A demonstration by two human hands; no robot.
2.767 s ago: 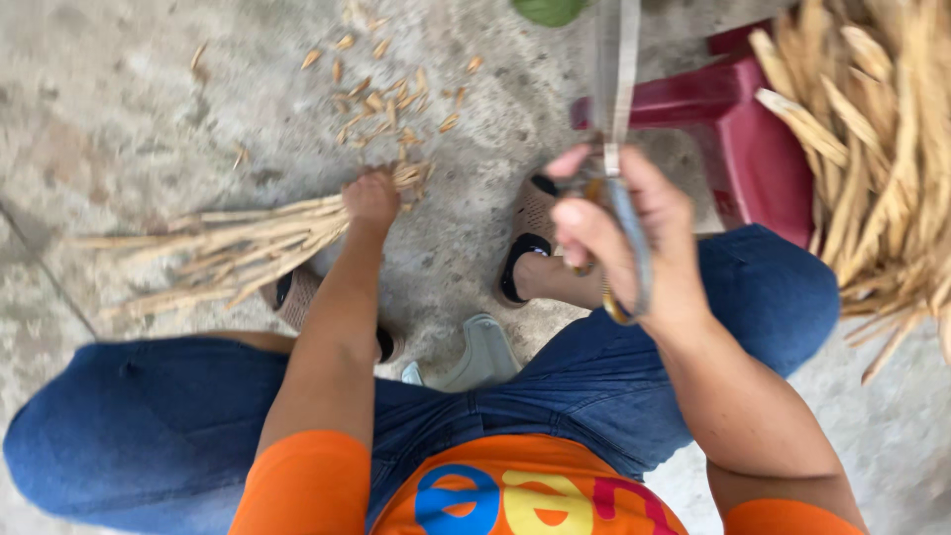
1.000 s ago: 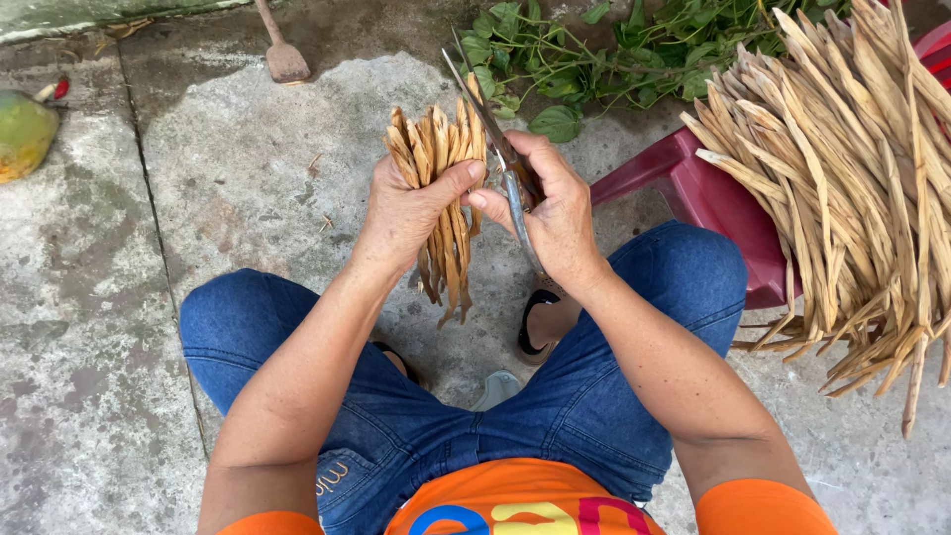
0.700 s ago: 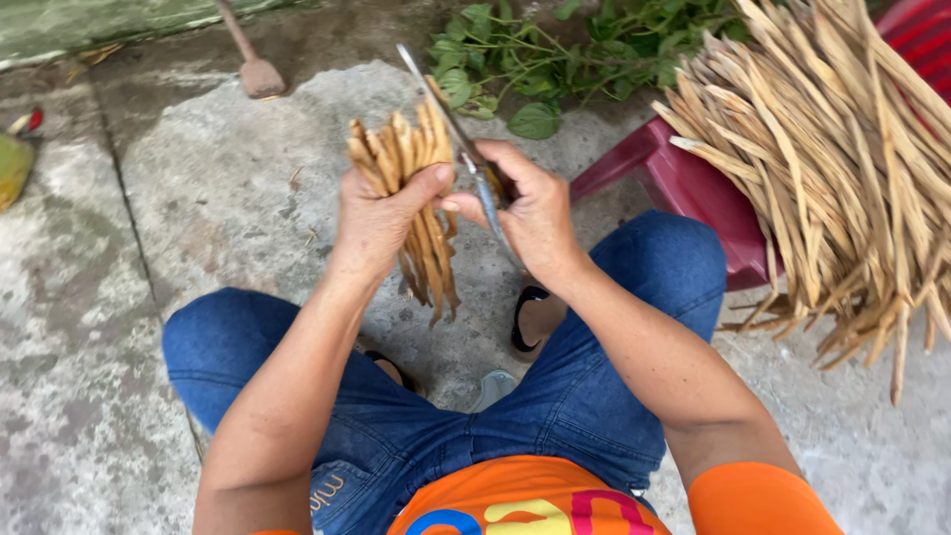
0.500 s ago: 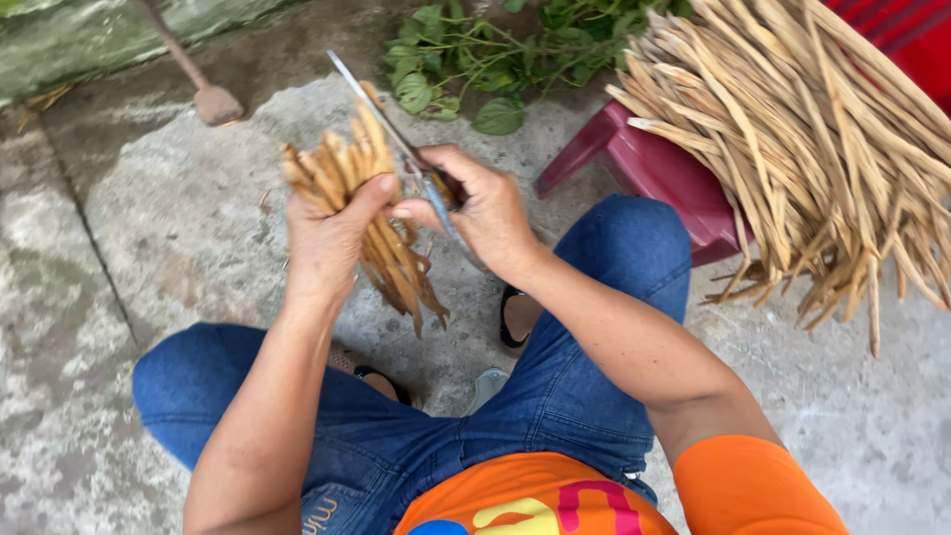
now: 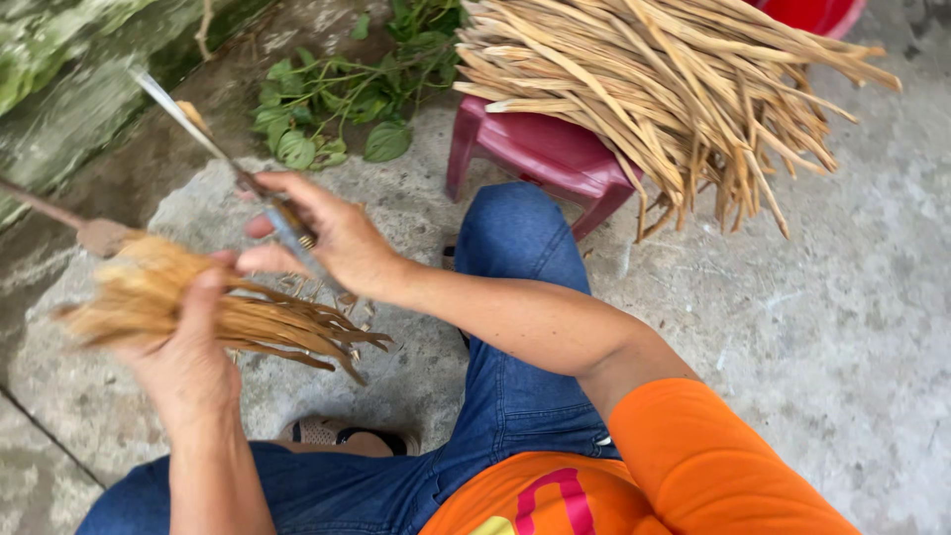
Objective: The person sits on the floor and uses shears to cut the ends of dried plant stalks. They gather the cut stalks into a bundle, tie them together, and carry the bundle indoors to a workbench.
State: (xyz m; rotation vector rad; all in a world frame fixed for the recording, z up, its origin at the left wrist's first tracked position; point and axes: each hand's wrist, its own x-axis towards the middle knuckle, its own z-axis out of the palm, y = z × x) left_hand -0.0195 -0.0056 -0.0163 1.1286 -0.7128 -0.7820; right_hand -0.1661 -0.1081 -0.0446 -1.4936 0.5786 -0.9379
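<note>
The left hand (image 5: 183, 342) has its fingers wrapped tight around a bundle of dry tan strips (image 5: 208, 312), held low over the concrete floor (image 5: 842, 297) above the blue-jeaned knees, with the loose ends splaying toward the right. Just above it, the right hand (image 5: 337, 238) grips the handles of a pair of scissors (image 5: 233, 173), fingers curled closed about them and the blades pointing up and left. Well apart, a large heap of dried stalks (image 5: 654, 89) lies on a dark red plastic stool (image 5: 545, 154), beside leafy green plants (image 5: 337, 99).

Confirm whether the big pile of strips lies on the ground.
No: the pile rests on a red stool, above the concrete ground.
</note>
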